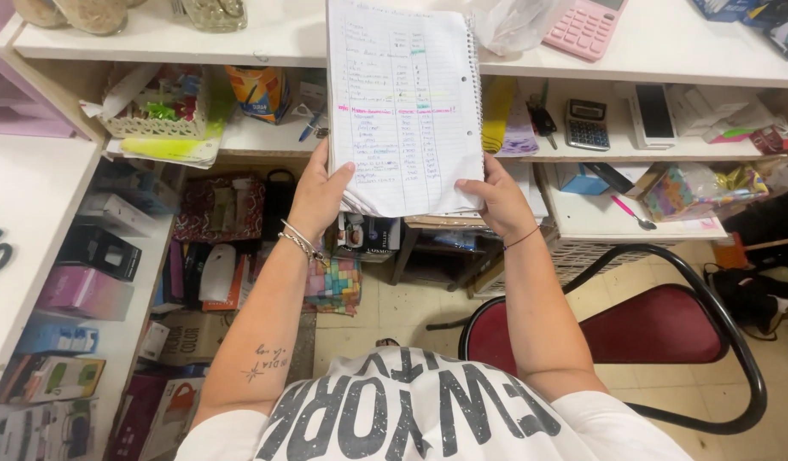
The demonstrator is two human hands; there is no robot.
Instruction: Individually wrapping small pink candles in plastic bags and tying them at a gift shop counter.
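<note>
I hold a spiral-bound notebook (404,102) upright in front of me, its lined page covered in handwriting with coloured highlights. My left hand (319,195) grips its lower left edge, thumb on the page. My right hand (495,198) grips the lower right corner, thumb across the front. The spiral binding runs down the right side. Bracelets sit on my left wrist and a thin cord on my right.
A white desk shelf (667,47) carries a pink calculator (585,27). Below it lie a grey calculator (587,124), a white phone (652,115) and clutter. A red-seated black chair (659,329) stands at my right. Boxed goods (87,290) fill the left shelves.
</note>
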